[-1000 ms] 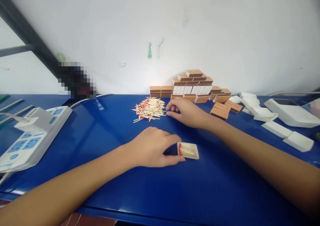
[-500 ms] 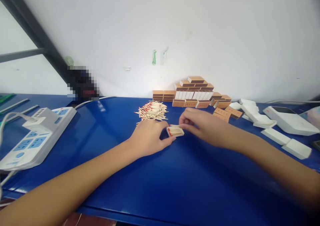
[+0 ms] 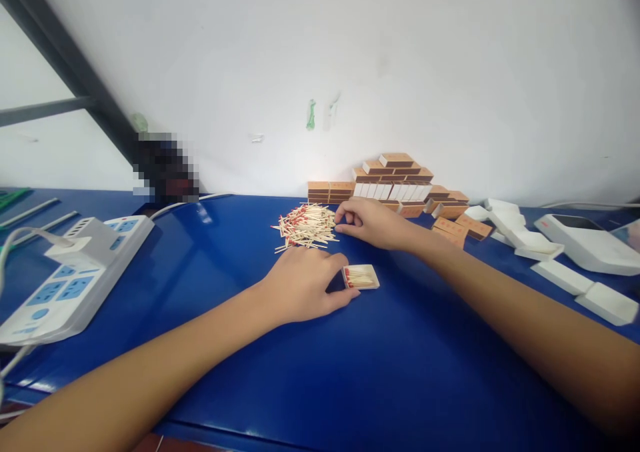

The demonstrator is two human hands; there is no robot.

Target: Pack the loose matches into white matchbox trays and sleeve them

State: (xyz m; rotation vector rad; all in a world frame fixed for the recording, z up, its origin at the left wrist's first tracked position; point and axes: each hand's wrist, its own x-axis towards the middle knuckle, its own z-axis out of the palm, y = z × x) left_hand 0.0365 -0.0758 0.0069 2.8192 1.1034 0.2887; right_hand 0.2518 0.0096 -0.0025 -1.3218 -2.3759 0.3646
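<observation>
A small white matchbox tray (image 3: 371, 285) lies on the blue table, part filled with red-headed matches (image 3: 361, 277). My left hand (image 3: 307, 284) holds its left end between thumb and forefinger. Beyond it is a loose heap of matches (image 3: 309, 225), heads pointing various ways. At the right edge of this heap is my right hand (image 3: 367, 222), thumb and forefinger drawn together against the sticks. Whether a match is between these fingertips cannot be made out.
Stacked brown matchboxes (image 3: 393, 172) stand against the wall, partly behind my right hand. White empty trays (image 3: 563, 277) and a white device with a dark screen (image 3: 590, 242) lie at right. A power strip (image 3: 75, 279) with a plugged-in adapter and cable sits at left.
My right hand has moved from beside the tray, where it held a match, up and left to the heap. My left hand and the tray appear slightly lower and further right.
</observation>
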